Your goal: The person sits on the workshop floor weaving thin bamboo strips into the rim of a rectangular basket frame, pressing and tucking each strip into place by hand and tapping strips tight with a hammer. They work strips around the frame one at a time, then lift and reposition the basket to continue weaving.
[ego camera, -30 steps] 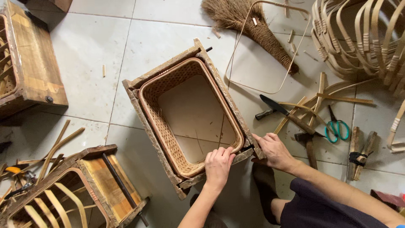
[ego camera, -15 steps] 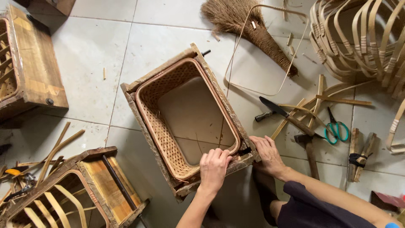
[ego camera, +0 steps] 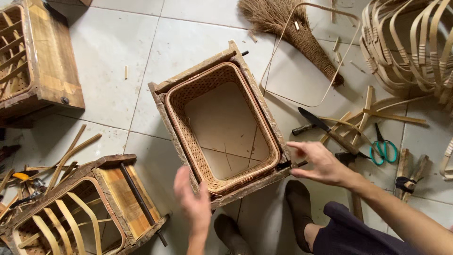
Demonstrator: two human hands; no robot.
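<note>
Both hands have come off the near rim of the woven basket [ego camera: 222, 125] since a moment ago: then they pressed on its front edge, now they hang just clear of it.

At the far left a wooden box frame [ego camera: 40, 61] is cut off by the picture's edge, and below it a second wooden mould [ego camera: 89, 203] with pale bamboo ribs runs out of the bottom corner; small tools beside it are too cramped to make out. The left hand [ego camera: 194, 203] is blurred, open with fingers spread, holding nothing, just before the basket's near left corner. The basket sits in its rough wooden frame [ego camera: 163, 101] on the tiled floor, at the middle of the view, its bottom open to the tile. The right hand [ego camera: 321, 163] is open too, fingers loosely stretched, at the frame's near right corner beside a dark bolt end; whether it touches the bolt cannot be told. Right of it lie a knife [ego camera: 325, 127], green-handled scissors [ego camera: 383, 148] and bamboo strips; a grass broom [ego camera: 292, 33] lies above, and a bamboo skeleton [ego camera: 415, 42] is cut off at the top right
</note>
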